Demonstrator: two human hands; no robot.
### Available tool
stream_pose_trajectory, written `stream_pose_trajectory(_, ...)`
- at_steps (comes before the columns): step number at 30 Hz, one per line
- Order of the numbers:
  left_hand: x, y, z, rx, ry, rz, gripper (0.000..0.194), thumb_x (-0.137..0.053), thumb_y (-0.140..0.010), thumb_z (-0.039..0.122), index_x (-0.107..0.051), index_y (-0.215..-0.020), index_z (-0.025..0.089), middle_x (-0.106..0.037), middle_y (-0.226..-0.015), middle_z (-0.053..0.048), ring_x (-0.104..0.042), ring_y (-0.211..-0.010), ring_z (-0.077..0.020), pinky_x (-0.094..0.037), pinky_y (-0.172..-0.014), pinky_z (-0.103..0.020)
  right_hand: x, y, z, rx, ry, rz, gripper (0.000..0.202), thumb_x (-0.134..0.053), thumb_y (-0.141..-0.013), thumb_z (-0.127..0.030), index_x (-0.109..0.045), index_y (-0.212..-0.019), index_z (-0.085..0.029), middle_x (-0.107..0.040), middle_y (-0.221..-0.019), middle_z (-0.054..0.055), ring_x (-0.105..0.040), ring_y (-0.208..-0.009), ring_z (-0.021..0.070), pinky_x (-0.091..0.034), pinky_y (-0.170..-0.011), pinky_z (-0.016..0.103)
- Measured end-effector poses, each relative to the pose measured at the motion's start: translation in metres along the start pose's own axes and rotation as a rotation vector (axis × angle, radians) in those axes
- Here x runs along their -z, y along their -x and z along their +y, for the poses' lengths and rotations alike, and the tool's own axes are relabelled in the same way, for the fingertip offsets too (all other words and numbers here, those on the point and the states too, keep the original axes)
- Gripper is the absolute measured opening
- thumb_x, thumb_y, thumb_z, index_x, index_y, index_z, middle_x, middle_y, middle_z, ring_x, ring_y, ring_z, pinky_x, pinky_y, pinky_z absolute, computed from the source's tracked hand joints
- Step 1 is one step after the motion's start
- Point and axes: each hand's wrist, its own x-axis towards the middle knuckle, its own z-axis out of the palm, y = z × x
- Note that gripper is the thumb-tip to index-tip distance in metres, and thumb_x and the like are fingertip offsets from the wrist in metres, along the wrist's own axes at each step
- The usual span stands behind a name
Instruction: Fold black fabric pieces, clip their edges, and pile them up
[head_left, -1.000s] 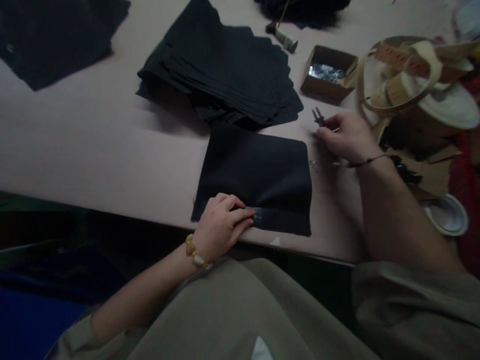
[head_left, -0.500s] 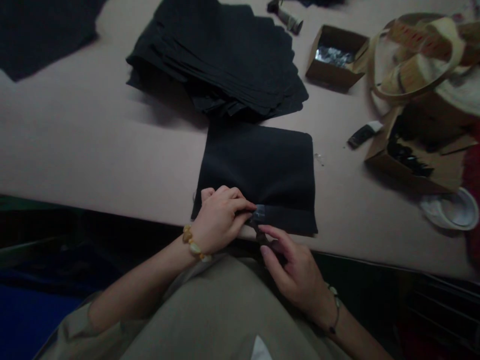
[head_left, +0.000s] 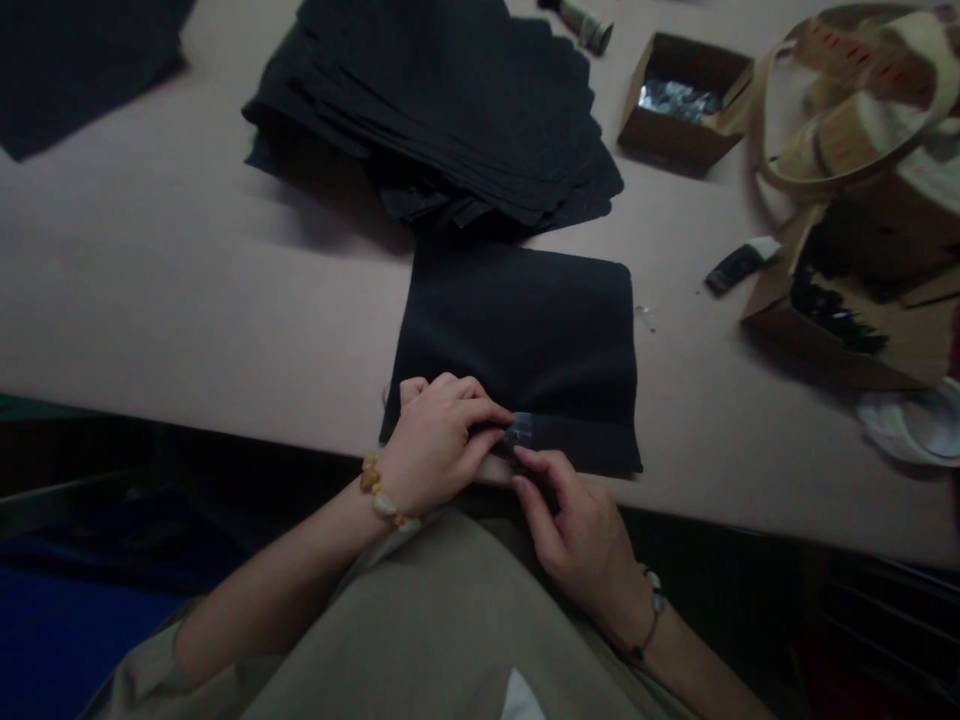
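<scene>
A black sheet [head_left: 525, 320] lies at the table's front edge, with a band along its near side and a shiny clear patch [head_left: 520, 429] on that band. My left hand [head_left: 442, 435] rests on the sheet's near left part, its thumb and index finger pinching the near edge beside the patch. Just right of it, my right hand [head_left: 577, 525] has thumb and index finger close together at the edge, around a small dark piece too dim to identify.
A fanned stack of black sheets [head_left: 450, 110] lies behind. To the right are a small carton [head_left: 667, 135], a box of black parts [head_left: 847, 330], a dark cutter-like tool [head_left: 739, 265], ribbon rolls [head_left: 840, 140] and a tape roll [head_left: 915, 425].
My right hand has moved slightly left and up, closer to my left hand, and its fingers have come nearer together. The view has shifted a little. My left hand stays nearly in place.
</scene>
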Motion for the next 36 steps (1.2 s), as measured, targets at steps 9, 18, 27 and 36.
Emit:
stream_pose_trajectory(9,0.006,-0.009,0.001,-0.016,-0.034,-0.090,0.014,-0.063,-0.086,0.022,-0.074,-0.087,0.029,-0.069,-0.088,0.002,-0.057,-0.089,-0.0188,-0.027,-0.080,-0.043,0.001,-0.002,-0.004,-0.080,-0.064,-0.017,0.019,-0.048,-0.095,-0.021,-0.058,-0.111,-0.020,-0.072,-0.100,0.004,-0.071,-0.081,0.0183,-0.054,-0.065,0.027)
stream_pose_trajectory(18,0.018,-0.026,0.005,-0.003,-0.077,-0.237,0.012,-0.062,-0.083,0.022,-0.073,-0.082,0.026,-0.071,-0.087,0.002,-0.058,-0.087,-0.0214,-0.029,-0.083,-0.044,0.003,-0.001,0.000,-0.056,-0.147,-0.025,0.019,-0.049,-0.095,-0.020,-0.058,-0.113,-0.020,-0.072,-0.102,0.003,-0.071,-0.085,0.0157,-0.056,-0.071,0.025)
stream_pose_trajectory(27,0.015,-0.024,0.004,0.007,-0.055,-0.233,0.013,-0.060,-0.084,0.021,-0.072,-0.083,0.026,-0.071,-0.086,0.001,-0.056,-0.086,-0.0208,-0.029,-0.082,-0.043,0.001,-0.001,0.000,-0.018,-0.123,0.006,0.020,-0.049,-0.095,-0.017,-0.056,-0.114,-0.018,-0.072,-0.099,0.004,-0.072,-0.081,0.0154,-0.056,-0.066,0.023)
stream_pose_trajectory(36,0.016,-0.026,0.005,0.040,-0.028,-0.254,0.011,-0.058,-0.084,0.019,-0.067,-0.086,0.024,-0.070,-0.087,0.001,-0.054,-0.086,-0.0206,-0.027,-0.080,-0.043,0.006,-0.006,-0.006,-0.128,-0.166,-0.044,0.018,-0.049,-0.095,-0.018,-0.057,-0.111,-0.021,-0.072,-0.100,0.001,-0.071,-0.082,0.0147,-0.055,-0.068,0.023)
